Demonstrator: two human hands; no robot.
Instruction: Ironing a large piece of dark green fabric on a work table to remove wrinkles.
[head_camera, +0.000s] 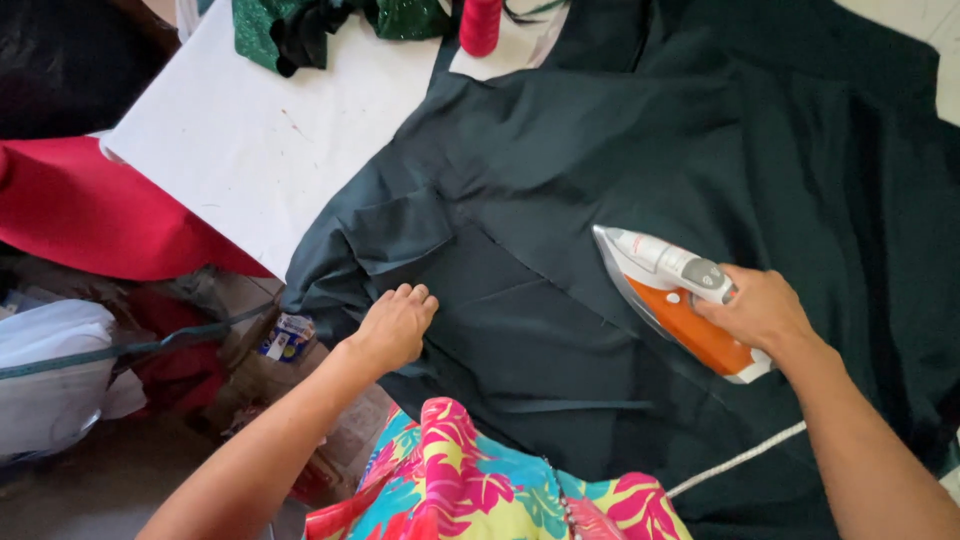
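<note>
Dark green fabric (650, 150) is lying spread over the white surface (250, 150), creased near the left hand (395, 325), which is pressing flat with fingers extended, gripping nothing. Right hand (760, 310) is wrapping closed around the iron (675, 300) (soleplate down on cloth). Risks: lingering could scorch; a fold could get pressed in; the left fingertips are sitting near the iron's path.

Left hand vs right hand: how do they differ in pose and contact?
The left hand lies flat, palm down, pressing the dark green fabric; the right hand is curled around the handle of the orange and white iron. The left holds nothing; the right grips a tool. Both are bare and over the same fabric.
</note>
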